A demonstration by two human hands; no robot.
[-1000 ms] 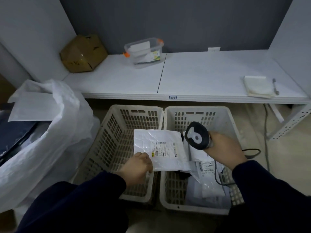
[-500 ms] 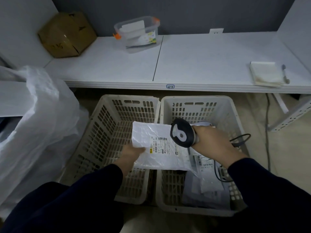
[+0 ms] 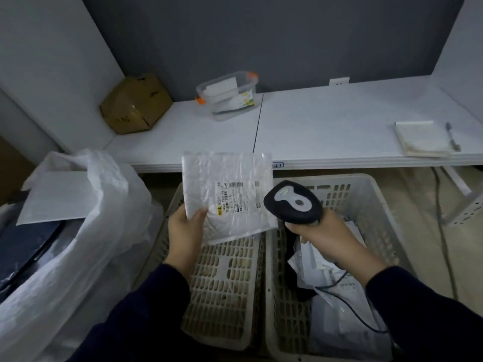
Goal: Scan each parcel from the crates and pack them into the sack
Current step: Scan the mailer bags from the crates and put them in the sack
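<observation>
Left grip: fingers and thumb curled on the lower left corner of the white parcel, thumb on the front face. We hold the parcel up and slightly tilted, with the label facing us. It sits above the back of the left crate, in front of the worktop edge.

Right grip: wrapped round the handle of the black scanner. The scanner head is just beside the parcel's right edge, over the right crate. We can't tell if the scanner touches the parcel. The scanner cable runs down across the right crate.

Crates stand side by side below the worktop. The left crate's slotted floor shows under the parcel. The right one holds a heap of white parcels under our right wrist.

The sack, translucent white, stands open just left of the left crate. At its mouth we see a flat white piece and something dark, too dim to identify.

On the worktop:
- brown cardboard box in the back left corner
- clear tub with orange clips near the middle seam
- white pad near the right end, with a pen just beside it
</observation>
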